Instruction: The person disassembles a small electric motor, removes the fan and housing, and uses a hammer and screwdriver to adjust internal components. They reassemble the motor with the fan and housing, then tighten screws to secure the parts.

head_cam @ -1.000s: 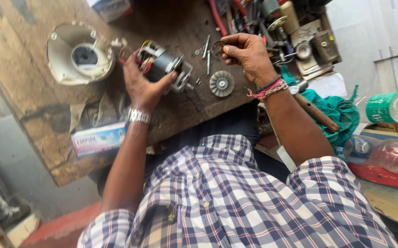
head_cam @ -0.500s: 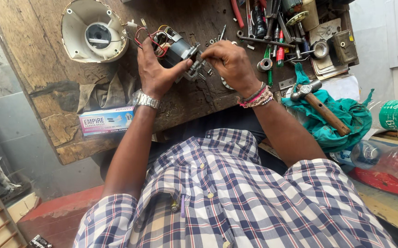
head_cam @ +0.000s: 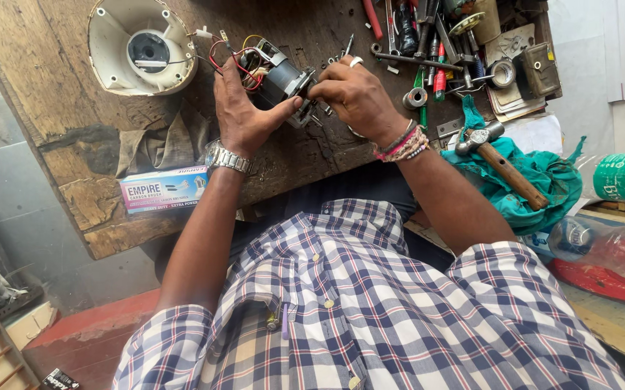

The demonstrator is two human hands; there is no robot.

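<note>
Worn wooden workbench [head_cam: 60, 108], scarred and dark, fills the upper half of the frame; I look down on it over a checked shirt [head_cam: 370, 310].

Item one: small electric motor [head_cam: 278, 76], grey body with red and yellow wires, upper centre of the frame, raised just off the bench. My left hand [head_cam: 244, 115] is wrapped around its near side, thumb pressed to the casing, a metal watch [head_cam: 227, 157] on the wrist.

Item two: my right hand [head_cam: 356, 97] is pinched closed at the motor's right end, fingertips touching it; what they pinch is too small for me to tell. Coloured thread bands [head_cam: 403, 142] sit on that wrist.

Item three: white plastic housing [head_cam: 139, 47], round and open, upper left, joined to the motor by the wires.

Item four: flat cardboard box [head_cam: 164, 189], pale blue and pink, on the bench edge at left centre.

Item five: loose tools [head_cam: 428, 43], screwdrivers and metal parts, heaped upper right.

Item six: hammer [head_cam: 504, 162] with wooden handle, lying on a green cloth [head_cam: 543, 180] at right.

Item seven: plastic bottles [head_cam: 608, 245], far right edge.
</note>
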